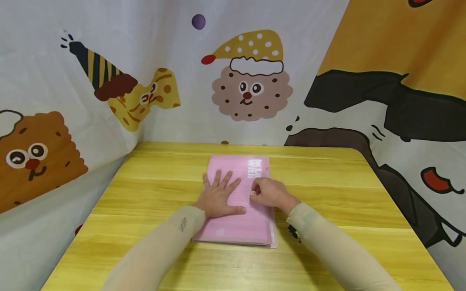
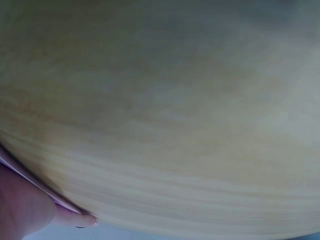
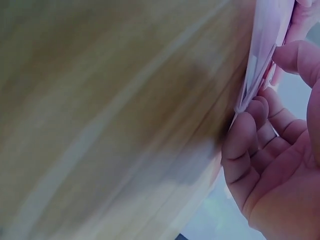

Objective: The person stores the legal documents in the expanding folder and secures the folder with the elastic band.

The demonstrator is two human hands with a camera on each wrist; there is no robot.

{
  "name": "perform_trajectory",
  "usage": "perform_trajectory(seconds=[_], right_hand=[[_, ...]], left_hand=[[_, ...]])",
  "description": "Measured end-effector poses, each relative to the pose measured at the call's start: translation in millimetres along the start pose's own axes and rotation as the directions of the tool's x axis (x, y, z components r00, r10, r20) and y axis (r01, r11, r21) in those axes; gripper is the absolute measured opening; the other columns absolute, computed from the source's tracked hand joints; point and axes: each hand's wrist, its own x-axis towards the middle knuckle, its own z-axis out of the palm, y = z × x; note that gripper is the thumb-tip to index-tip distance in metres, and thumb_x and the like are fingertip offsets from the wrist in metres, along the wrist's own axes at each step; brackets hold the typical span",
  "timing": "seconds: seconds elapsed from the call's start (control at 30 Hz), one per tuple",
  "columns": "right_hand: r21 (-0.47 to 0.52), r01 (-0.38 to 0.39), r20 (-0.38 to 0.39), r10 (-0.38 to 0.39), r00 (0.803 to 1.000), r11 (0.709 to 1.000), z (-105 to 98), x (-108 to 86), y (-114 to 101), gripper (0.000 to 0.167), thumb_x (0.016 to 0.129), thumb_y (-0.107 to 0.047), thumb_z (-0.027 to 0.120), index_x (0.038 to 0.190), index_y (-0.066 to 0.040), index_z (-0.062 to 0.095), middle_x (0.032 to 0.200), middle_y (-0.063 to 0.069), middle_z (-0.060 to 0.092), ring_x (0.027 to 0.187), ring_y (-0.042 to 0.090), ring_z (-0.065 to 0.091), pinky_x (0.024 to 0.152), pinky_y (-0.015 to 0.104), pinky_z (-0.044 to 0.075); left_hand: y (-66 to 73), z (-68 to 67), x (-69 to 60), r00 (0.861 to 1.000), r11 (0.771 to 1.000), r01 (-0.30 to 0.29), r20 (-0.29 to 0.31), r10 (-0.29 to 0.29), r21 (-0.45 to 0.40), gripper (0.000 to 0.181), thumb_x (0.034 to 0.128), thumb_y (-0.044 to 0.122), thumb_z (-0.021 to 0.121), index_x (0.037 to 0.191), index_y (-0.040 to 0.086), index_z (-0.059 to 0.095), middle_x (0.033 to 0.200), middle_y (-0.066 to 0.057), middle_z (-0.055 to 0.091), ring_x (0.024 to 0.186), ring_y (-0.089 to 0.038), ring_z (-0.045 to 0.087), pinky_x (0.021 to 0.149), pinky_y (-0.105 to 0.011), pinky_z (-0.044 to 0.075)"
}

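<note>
A pink plastic file folder (image 1: pixel 233 228) with white lettering lies on the table, its long side running away from me. My left hand (image 1: pixel 218 198) rests flat on its cover, fingers spread. That same hand (image 2: pixel 25 207) shows at the lower left corner of the left wrist view, beside the folder's edge (image 2: pixel 45 189). At the folder's right side, my right hand (image 1: pixel 271 192) has curled fingers and pinches near the cover's edge. In the right wrist view, the thumb and fingers of this hand (image 3: pixel 280 160) meet the layered edge of the folder (image 3: pixel 265 55). A small whitish spot by the fingertips is too small to identify.
The yellow wood-grain table (image 1: pixel 145 202) extends around the folder on every side. Behind it hangs a white curtain (image 1: pixel 164 32) with cartoon food prints. A dark object (image 1: pixel 293 232) sits at the right wrist, under the sleeve.
</note>
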Motion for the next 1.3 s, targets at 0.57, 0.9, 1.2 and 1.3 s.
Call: perform_trajectory(seconds=[0.57,0.9,1.2,1.3], right_hand=[[0.189,0.137,0.017,-0.142,0.99,0.972,-6.3,-27.1,47.4,0.038,0.097,-0.03,0.08,0.133,-0.019,0.077,0.1,-0.008,0.074,0.087,0.008,0.06,0.08,0.027,0.054],[0.277,0.134,0.042,-0.151,0.988,0.951,-8.5,-27.2,51.9,0.037,0.096,-0.02,0.081,0.133,-0.011,0.076,0.096,-0.003,0.072,0.085,0.01,0.058,0.075,0.023,0.051],[0.296,0.108,0.059,-0.131,0.99,0.949,-3.2,-25.2,48.9,0.036,0.097,-0.019,0.08,0.132,-0.013,0.076,0.097,-0.003,0.072,0.088,0.011,0.059,0.077,0.023,0.052],[0.299,0.114,0.05,-0.135,0.99,0.948,-2.3,-24.2,48.5,0.035,0.097,-0.019,0.08,0.131,-0.012,0.077,0.097,-0.003,0.072,0.088,0.011,0.059,0.077,0.024,0.052]], left_hand=[[4.5,-6.3,-1.5,1.0,1.0,-0.008,0.006,0.008,-0.001,0.116,0.0802,0.104,0.031,0.173,0.037,0.009,0.182,-0.006,0.0,0.167,-0.046,-0.003,0.121,-0.085,-0.002],[4.5,-5.3,-1.6,1.0,1.0,-0.004,0.011,0.004,-0.008,0.117,0.079,0.105,0.03,0.173,0.039,0.008,0.182,-0.005,-0.001,0.167,-0.045,-0.003,0.122,-0.085,-0.002],[2.4,-1.9,-3.8,1.0,1.0,0.001,0.02,-0.001,-0.01,0.118,0.079,0.105,0.031,0.173,0.038,0.008,0.183,-0.005,-0.001,0.167,-0.046,-0.004,0.121,-0.086,-0.002],[0.4,-0.8,-2.6,1.0,1.0,0.001,0.021,-0.001,-0.007,0.117,0.0793,0.104,0.033,0.173,0.038,0.008,0.183,-0.006,0.0,0.167,-0.046,-0.003,0.121,-0.086,-0.002]])
